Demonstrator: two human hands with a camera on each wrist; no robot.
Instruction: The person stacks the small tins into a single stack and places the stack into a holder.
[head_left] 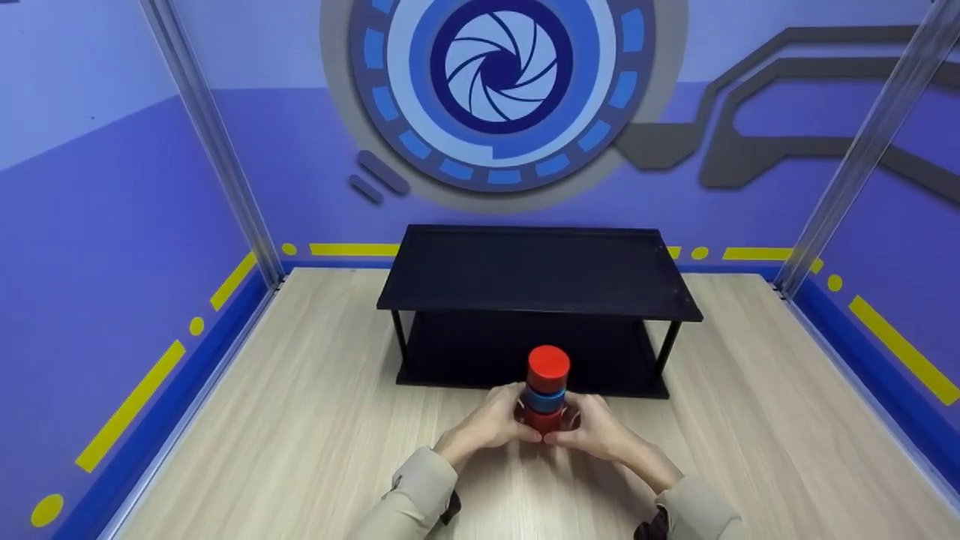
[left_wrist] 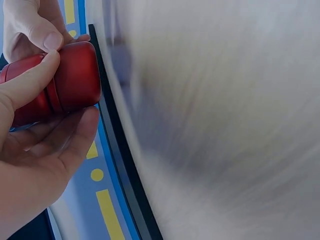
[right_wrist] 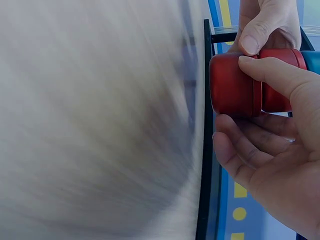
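Observation:
An upright stack of small round red and blue tins stands between the two hands in the head view, just in front of the black shelf's lower tier. On top is a red tin (head_left: 549, 362), with a blue tin (head_left: 545, 402) below it. A lower red tin (right_wrist: 231, 85) is held from both sides, thumbs on the near face. The left hand (head_left: 491, 418) grips its left side, fingers curled behind. From the right, the right hand (head_left: 600, 429) grips it likewise. The left wrist view also shows the lower red tin (left_wrist: 77, 75) between thumbs and fingers.
A black two-tier shelf (head_left: 532, 270) stands at the back of the wooden table (head_left: 300, 420); its upper tier overhangs the lower tier (head_left: 480, 349), held by thin posts. Blue printed walls with metal corner posts (head_left: 217, 142) enclose the table on the left, back and right.

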